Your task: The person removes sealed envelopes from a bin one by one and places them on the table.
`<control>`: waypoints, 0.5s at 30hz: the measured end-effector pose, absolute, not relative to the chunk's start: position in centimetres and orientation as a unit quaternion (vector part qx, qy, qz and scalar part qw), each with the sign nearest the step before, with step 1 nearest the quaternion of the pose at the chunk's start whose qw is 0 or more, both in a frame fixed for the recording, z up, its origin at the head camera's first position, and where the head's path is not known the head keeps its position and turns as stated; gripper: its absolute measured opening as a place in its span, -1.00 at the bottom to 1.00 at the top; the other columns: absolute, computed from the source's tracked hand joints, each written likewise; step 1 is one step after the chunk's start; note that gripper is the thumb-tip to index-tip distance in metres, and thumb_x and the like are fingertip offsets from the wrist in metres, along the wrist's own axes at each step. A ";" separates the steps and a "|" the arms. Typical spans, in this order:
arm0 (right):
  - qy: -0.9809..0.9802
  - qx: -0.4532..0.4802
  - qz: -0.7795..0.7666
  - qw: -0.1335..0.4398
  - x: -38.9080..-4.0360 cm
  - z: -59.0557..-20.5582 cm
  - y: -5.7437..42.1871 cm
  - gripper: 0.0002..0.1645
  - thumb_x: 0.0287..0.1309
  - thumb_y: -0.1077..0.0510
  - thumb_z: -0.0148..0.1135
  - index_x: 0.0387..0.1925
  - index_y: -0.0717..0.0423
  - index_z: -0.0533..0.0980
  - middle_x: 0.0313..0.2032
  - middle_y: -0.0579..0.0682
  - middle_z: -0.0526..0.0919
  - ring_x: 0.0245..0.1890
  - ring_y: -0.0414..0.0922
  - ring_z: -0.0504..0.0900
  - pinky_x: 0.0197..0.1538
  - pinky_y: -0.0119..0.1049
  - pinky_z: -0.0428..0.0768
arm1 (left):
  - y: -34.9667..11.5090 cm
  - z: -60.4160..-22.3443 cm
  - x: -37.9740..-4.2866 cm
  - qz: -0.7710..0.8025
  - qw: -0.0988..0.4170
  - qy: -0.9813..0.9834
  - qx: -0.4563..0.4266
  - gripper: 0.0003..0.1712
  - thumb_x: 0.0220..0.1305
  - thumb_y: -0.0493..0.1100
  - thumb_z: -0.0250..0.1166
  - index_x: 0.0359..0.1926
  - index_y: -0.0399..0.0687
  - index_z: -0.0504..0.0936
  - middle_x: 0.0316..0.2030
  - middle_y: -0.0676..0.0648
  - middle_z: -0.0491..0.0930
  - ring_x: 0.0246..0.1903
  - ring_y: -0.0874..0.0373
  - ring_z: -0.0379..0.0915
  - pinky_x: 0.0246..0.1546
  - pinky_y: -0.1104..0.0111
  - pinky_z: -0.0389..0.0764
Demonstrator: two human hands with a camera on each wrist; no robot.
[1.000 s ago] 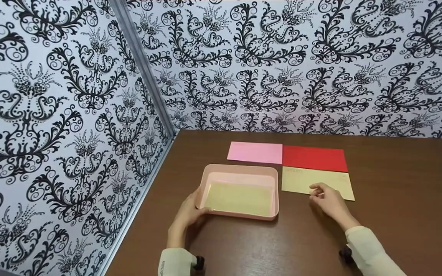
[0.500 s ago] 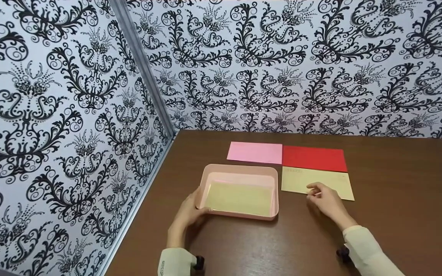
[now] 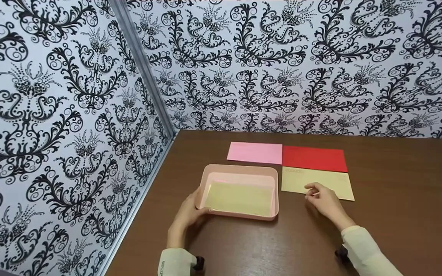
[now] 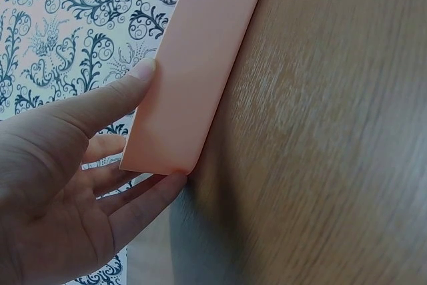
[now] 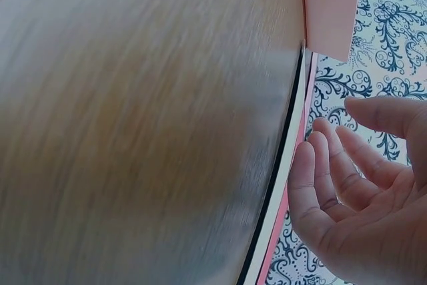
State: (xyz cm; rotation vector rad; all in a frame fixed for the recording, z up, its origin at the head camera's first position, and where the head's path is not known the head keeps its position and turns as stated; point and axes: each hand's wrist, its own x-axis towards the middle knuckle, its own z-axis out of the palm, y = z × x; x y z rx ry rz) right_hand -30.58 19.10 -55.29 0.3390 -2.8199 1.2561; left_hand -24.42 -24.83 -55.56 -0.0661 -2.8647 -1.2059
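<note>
My left hand (image 3: 188, 211) grips the near left corner of a shallow pink tray (image 3: 244, 217). In the left wrist view, the thumb presses the rim of the tray (image 4: 193, 65) while the fingers reach round its side. A pale yellow envelope-like sheet (image 3: 240, 197) lies inside it, with a pink edge showing behind. My right hand (image 3: 326, 201) hovers over the near edge of a pale yellow envelope (image 3: 296, 179), fingers loosely bent. Nothing shows between thumb and fingers of the right hand (image 5: 360, 198) in the right wrist view; whether it touches the envelope I cannot tell.
A red envelope (image 3: 315, 158) lies directly behind the yellow one, and a pink envelope (image 3: 255, 152) lies left of it, behind the tray. The brown wooden table (image 3: 405, 199) meets patterned walls (image 3: 267, 69) at the back and left.
My right hand has drifted slightly left over the near edge of the yellow envelope. The left hand, the tray and the envelopes stay where they were.
</note>
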 end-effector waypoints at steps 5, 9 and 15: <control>-0.908 0.108 0.405 0.018 -30.5 -55.2 18.9 -0.64 0.20 0.32 0.27 0.05 0.28 0.56 -0.21 0.15 0.73 -0.21 0.03 0.70 -0.21 -0.26 0.58 | -24.9 -55.6 -24.4 -0.388 0.018 -0.921 -0.024 0.01 0.14 -0.13 0.47 0.49 -0.34 0.15 0.39 -0.46 0.28 0.38 -0.40 0.19 0.36 -0.23 0.24; -0.907 0.106 0.408 0.016 -30.4 -55.1 18.8 -0.64 0.19 0.33 0.27 0.05 0.28 0.56 -0.21 0.15 0.73 -0.22 0.02 0.70 -0.22 -0.28 0.58 | -24.9 -55.6 -24.4 -0.387 0.019 -0.921 -0.024 0.02 0.13 -0.13 0.48 0.49 -0.34 0.15 0.38 -0.46 0.28 0.38 -0.40 0.20 0.36 -0.22 0.24; -0.903 0.108 0.414 0.016 -30.5 -55.1 18.5 -0.64 0.18 0.34 0.26 0.05 0.30 0.56 -0.22 0.16 0.73 -0.23 0.02 0.70 -0.23 -0.31 0.57 | -24.9 -55.6 -24.4 -0.387 0.020 -0.922 -0.026 0.01 0.13 -0.14 0.48 0.48 -0.36 0.15 0.36 -0.48 0.29 0.37 -0.40 0.21 0.36 -0.21 0.26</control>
